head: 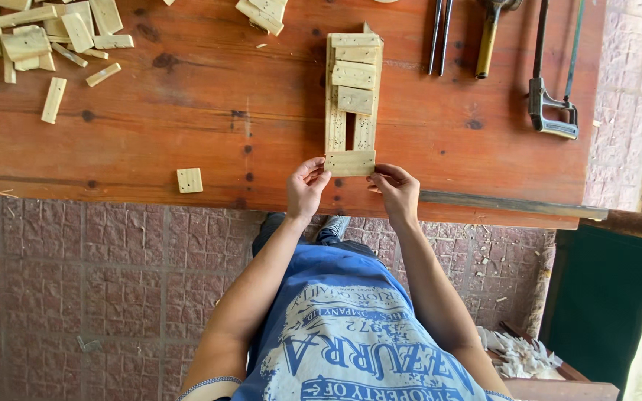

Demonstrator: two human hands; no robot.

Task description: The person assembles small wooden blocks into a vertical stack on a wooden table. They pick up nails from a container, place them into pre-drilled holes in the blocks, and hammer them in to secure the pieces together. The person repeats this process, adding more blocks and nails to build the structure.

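Observation:
A small ladder-like frame of pale wood (352, 89) lies on the reddish wooden table (209, 111), with two long rails and several short crosspieces. My left hand (305, 189) and my right hand (395, 189) pinch the two ends of the nearest crosspiece (350, 162), which rests across the near ends of the rails. Both hands sit at the table's front edge.
A heap of cut wood blocks (42, 37) lies at the far left, more blocks (264, 12) at the top middle, and one small square block (189, 180) near the front edge. Pliers (440, 33), a hammer (488, 37) and a hacksaw (555, 82) lie at the right.

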